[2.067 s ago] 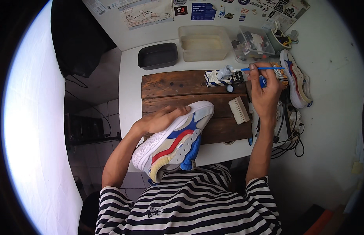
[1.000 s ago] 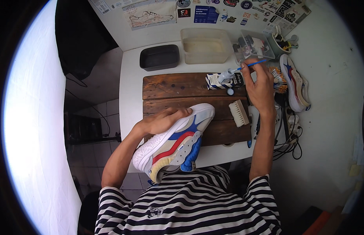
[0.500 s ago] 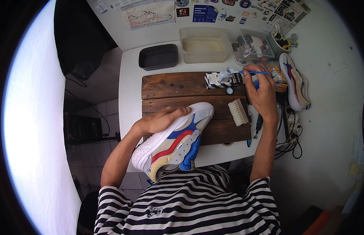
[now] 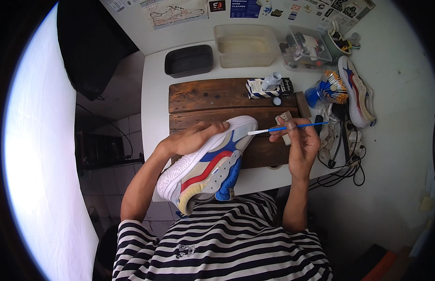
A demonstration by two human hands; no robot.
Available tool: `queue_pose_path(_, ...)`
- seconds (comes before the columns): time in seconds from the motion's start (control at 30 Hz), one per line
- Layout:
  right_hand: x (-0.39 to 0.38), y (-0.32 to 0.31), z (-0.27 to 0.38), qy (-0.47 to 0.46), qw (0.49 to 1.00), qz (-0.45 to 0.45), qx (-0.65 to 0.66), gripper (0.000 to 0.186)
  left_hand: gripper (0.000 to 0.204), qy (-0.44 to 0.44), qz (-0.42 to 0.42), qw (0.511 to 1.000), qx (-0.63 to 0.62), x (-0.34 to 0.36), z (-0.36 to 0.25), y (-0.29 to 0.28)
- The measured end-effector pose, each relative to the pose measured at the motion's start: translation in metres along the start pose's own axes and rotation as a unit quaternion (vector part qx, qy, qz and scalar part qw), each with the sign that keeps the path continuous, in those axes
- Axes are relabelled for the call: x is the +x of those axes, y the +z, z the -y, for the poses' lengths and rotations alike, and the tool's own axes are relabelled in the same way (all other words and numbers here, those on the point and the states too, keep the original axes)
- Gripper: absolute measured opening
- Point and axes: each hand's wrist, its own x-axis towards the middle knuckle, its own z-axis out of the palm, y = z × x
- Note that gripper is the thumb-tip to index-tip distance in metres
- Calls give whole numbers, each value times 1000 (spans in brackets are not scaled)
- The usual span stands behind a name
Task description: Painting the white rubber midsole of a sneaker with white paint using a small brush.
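Observation:
My left hand [image 4: 195, 136] is wrapped over the sole side of a sneaker [image 4: 212, 164] with white, blue, red and cream panels. The shoe is tilted on its side, toe pointing away to the right, laces out. Between the fingers of my right hand [image 4: 299, 143] is a thin blue paintbrush [image 4: 287, 127], its pale bristles close by the grey toe panel; whether they touch I cannot tell. A scrub brush [image 4: 285, 117] lies on the wooden board, partly hidden behind my right hand. Farther back, an uncapped small bottle [image 4: 272, 81] stands by a striped box [image 4: 255, 89], with a round cap [image 4: 277, 101] in front.
Under these things is a dark wooden board [image 4: 194, 100]. Behind it stand a black tub [image 4: 188, 61], a cloudy plastic tub [image 4: 245, 47] and a clear box [image 4: 305, 49] of supplies. On the right are a cup of paintbrushes [image 4: 320, 96], another sneaker [image 4: 355, 91] and tangled cables [image 4: 348, 168].
My right hand has brought the paintbrush from beside the bottle down and left to the sneaker's toe. My left hand keeps its grip on the sneaker, almost unmoved.

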Motion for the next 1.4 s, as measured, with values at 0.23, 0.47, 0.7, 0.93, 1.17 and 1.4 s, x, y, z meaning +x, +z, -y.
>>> queue_pose_path(0.23,-15,20,-2,35,999,-24,-3,16,55,-13,-10,1000,-27,-6,-15,-4)
queue_pose_path(0.47,-16,12,-10,42,998,-37,18,17,58,15,-27,999,-18,-7,-8,0)
queue_pose_path(0.7,-16,9,-11,32,998,-42,31,20,57,6,-35,999,-17,0,1,3)
queue_pose_path(0.93,-19,22,-5,16,1000,-25,-4,18,55,21,-24,999,-20,3,5,2)
queue_pose_path(1.17,-19,18,-2,-1,998,-36,-50,16,52,41,-40,998,2,2,5,2)
queue_pose_path(1.4,-20,19,-4,-4,997,-38,-60,14,53,41,-34,999,-4,3,7,4)
